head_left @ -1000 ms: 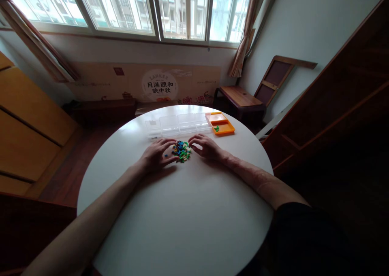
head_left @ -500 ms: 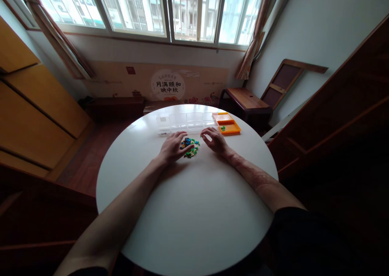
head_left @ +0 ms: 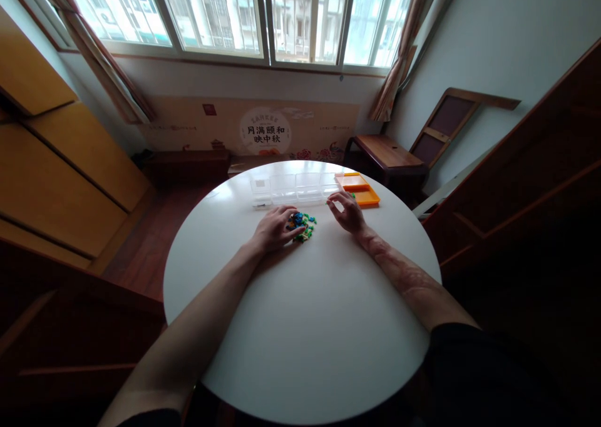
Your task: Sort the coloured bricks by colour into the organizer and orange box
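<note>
A small heap of blue, green and yellow pieces lies on the round white table. My left hand rests flat beside the heap's left edge, fingers spread and touching it. My right hand is raised a little to the right of the heap, near the orange tray, with thumb and fingers pinched together; what it holds is too small to make out. Behind the heap stands a row of clear plastic boxes.
A wooden bench and a folded wooden frame stand beyond the table at the right. Yellow cabinets line the left wall. Windows with curtains run along the back, above a printed cardboard panel.
My right hand has left the heap and moved right toward the orange tray, fingers pinched. My left hand stays at the heap. The camera view has shifted, so the table sits further right.
</note>
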`<state>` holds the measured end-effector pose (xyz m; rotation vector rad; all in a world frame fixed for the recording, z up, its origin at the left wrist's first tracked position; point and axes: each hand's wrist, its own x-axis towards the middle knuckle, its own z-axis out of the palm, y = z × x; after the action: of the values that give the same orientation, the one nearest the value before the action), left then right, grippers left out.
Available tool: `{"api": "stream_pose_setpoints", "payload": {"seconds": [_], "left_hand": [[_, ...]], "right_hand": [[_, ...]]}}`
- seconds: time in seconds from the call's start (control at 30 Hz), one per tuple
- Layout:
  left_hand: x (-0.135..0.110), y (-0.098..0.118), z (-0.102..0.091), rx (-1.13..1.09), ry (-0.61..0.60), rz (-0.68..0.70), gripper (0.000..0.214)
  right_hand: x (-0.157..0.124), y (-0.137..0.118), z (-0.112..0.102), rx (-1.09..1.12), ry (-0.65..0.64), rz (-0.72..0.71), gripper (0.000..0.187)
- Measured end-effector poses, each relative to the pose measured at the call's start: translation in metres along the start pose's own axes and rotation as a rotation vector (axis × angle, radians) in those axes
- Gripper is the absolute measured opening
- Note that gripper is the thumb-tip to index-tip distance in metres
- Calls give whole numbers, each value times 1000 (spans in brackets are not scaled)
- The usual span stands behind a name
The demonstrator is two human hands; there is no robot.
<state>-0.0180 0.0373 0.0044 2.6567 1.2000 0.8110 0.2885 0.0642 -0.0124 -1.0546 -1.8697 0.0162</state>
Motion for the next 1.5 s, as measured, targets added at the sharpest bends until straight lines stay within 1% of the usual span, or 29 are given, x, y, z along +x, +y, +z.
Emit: {"api": "stream_pose_setpoints", "payload": {"seconds": [0.07, 0.13, 0.27, 0.33, 0.43, 0.57, 0.63, 0.67, 0.73, 0.8, 0.87, 0.9, 0.97, 1.03, 1.1, 1.2, 1.3, 1.5], "left_hand": [[0, 0, 0, 1, -3, -1, 57], [0, 0, 0, 2, -4, -4, 58], [0, 1, 1, -7, -6, -5, 57], [0, 1, 1, -15, -6, 2, 56], [-1, 2, 0, -19, -4, 4, 55], [-1, 3, -1, -37, 1, 27, 51], [0, 3, -1, -57, 5, 53, 43], [0, 4, -1, -67, 11, 62, 38], [-1, 5, -2, -85, 25, 69, 30], [-1, 6, -4, -96, 38, 68, 27], [-2, 6, -5, -101, 47, 68, 26], [-3, 7, -5, -102, 49, 70, 26], [-3, 7, -5, -102, 51, 73, 26], [-3, 6, -4, -98, 53, 76, 26], [-3, 4, -3, -90, 53, 78, 26], [-3, 4, -3, -91, 46, 82, 27], [-2, 5, -5, -97, 37, 76, 27], [-1, 9, -8, -110, 25, 71, 27]], "right_hand": [[1, 12, -5, -50, 60, 46, 23], [1, 27, -11, -120, 144, 128, 26], [0, 53, -21, -218, 307, 401, 29], [-1, 60, -23, -233, 347, 486, 30], [-4, 64, -22, -238, 365, 524, 29], [-5, 65, -20, -228, 343, 539, 25], [-5, 62, -20, -198, 327, 500, 23], [-4, 59, -20, -170, 316, 451, 22], [-4, 49, -19, -99, 260, 299, 21], [-3, 33, -17, -34, 125, 120, 20], [-3, 16, -13, 9, -62, -29, 22], [-3, 7, -11, 25, -139, -87, 24], [-3, -7, -7, 51, -248, -168, 31], [-4, -16, -4, 61, -321, -214, 38], [-5, -20, -1, 50, -378, -233, 42], [-7, -20, 2, 21, -422, -238, 36], [-7, -19, 2, 21, -433, -256, 30], [-5, -24, -2, 59, -400, -265, 18]]}}
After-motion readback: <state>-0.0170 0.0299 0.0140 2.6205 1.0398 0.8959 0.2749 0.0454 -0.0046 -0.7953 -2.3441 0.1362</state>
